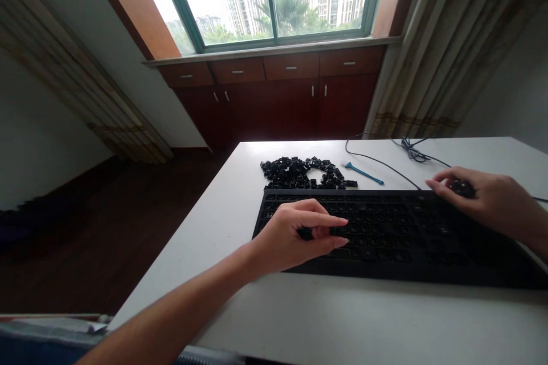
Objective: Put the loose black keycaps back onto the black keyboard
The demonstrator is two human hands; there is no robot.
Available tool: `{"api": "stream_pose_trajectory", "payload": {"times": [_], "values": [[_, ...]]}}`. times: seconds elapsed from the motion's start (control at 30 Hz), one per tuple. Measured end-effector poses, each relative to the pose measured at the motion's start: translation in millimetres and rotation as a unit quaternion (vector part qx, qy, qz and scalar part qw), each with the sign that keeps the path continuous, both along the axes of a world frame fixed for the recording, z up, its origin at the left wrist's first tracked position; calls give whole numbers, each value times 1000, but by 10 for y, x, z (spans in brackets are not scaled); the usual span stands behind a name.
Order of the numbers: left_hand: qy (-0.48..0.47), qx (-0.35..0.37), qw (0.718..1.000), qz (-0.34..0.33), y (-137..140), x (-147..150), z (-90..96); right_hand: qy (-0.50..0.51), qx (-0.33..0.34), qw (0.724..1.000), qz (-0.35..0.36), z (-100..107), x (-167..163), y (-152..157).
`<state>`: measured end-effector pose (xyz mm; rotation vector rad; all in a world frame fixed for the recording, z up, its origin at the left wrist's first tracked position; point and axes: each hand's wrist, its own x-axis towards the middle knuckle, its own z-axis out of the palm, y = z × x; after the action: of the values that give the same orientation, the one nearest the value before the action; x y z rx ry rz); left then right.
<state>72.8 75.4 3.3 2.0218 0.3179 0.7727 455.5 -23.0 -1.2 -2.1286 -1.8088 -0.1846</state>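
A black keyboard (398, 274) lies along the table, and its key positions look bare of caps over much of the board. My left hand (306, 231) hovers over or rests on its left-middle part. Its thumb and index finger are stretched out and apart, with nothing visible between their tips; the other fingers curl under. At the keyboard's right end, my right hand (483, 194) is curled round a small cluster of black keycaps (462, 187). Behind the keyboard's left part lies a heap of loose black keycaps (291, 172), spread in a rough ring.
A blue tool (363, 173) with a slim handle lies behind the keyboard. A dark cable (413, 151) runs tangled across the back of the white table (231, 228). The table's left edge drops to a dark floor. Beyond are wooden cabinets (274, 102) under a window, with curtains either side.
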Motion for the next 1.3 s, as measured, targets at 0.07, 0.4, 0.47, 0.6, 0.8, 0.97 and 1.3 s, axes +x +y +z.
{"api": "stream_pose_trajectory", "payload": {"times": [0.07,0.4,0.47,0.6,0.8,0.97,1.3], "values": [[-1,2,1000,-2,-2,2,-4,-48,53,997,5,46,-167,-9],[7,6,1000,15,1,-6,42,-5,173,884,434,367,-1475,129],[0,1,1000,6,-2,-9,34,16,181,875,449,378,-1551,137],[-14,-6,1000,-24,-12,-14,18,47,185,869,456,289,-1568,63],[4,-3,998,-63,-29,-25,39,77,192,860,467,153,-1594,-68],[6,31,996,-78,-42,-28,56,90,193,858,468,140,-1607,-105],[21,71,993,-97,-39,-37,25,62,167,854,489,129,-1625,-98]]}}
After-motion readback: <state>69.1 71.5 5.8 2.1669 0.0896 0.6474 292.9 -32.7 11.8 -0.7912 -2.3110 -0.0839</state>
